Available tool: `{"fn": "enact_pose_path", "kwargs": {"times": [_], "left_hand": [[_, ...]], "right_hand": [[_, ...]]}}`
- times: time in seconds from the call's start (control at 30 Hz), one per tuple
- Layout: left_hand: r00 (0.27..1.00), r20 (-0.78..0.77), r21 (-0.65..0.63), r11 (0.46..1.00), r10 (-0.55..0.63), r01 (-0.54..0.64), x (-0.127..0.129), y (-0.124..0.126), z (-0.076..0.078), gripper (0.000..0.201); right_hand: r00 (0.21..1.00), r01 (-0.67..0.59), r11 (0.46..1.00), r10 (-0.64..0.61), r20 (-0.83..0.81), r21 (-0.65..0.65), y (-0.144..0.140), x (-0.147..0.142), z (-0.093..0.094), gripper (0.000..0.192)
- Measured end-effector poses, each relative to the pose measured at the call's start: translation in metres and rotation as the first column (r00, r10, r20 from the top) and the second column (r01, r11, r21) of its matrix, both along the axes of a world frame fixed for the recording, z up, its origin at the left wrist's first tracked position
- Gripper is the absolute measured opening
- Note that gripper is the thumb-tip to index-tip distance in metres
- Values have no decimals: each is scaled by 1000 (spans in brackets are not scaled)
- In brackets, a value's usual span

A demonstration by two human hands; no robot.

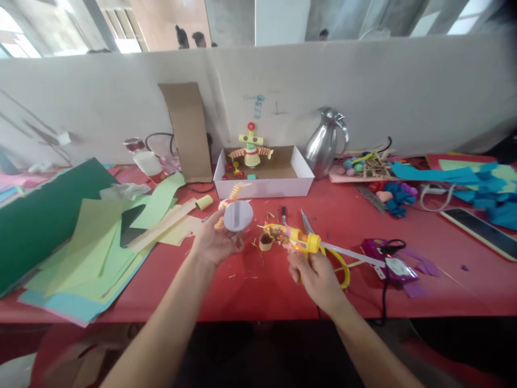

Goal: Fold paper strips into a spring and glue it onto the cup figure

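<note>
Yellow glue gun [297,237] is held firmly in my right hand [317,277], its nozzle aimed at the round craft piece [237,214] clasped in my left hand [214,242] above the red worktop [444,280], so I judge gluing comes next, needing steady aim.

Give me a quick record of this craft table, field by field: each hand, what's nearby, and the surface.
left hand: left hand holds a round white disc piece with a paper spring on top
right hand: right hand grips a yellow glue gun, nozzle pointing toward the disc piece
nearby: scissors, small paper ring, white box with a paper figure
surface: red table, paper sheets at left
</note>
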State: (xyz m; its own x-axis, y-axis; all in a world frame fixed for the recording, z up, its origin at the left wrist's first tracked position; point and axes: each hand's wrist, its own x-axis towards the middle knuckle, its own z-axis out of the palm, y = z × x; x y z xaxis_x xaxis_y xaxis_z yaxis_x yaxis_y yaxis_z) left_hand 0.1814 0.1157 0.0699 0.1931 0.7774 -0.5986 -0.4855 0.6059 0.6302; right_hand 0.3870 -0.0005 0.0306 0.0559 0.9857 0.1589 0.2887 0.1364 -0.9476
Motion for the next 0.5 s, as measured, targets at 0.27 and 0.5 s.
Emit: {"fn": "enact_pose_path", "kwargs": {"times": [0.27,0.5], "left_hand": [[991,91,140,986,-99,86,18,-34,10,44],[989,143,44,998,-40,34,20,-37,16,37]], "right_hand": [[1000,19,986,-22,19,163,2,-16,20,51],[994,66,974,-83,72,215,6,-19,27,49]]}}
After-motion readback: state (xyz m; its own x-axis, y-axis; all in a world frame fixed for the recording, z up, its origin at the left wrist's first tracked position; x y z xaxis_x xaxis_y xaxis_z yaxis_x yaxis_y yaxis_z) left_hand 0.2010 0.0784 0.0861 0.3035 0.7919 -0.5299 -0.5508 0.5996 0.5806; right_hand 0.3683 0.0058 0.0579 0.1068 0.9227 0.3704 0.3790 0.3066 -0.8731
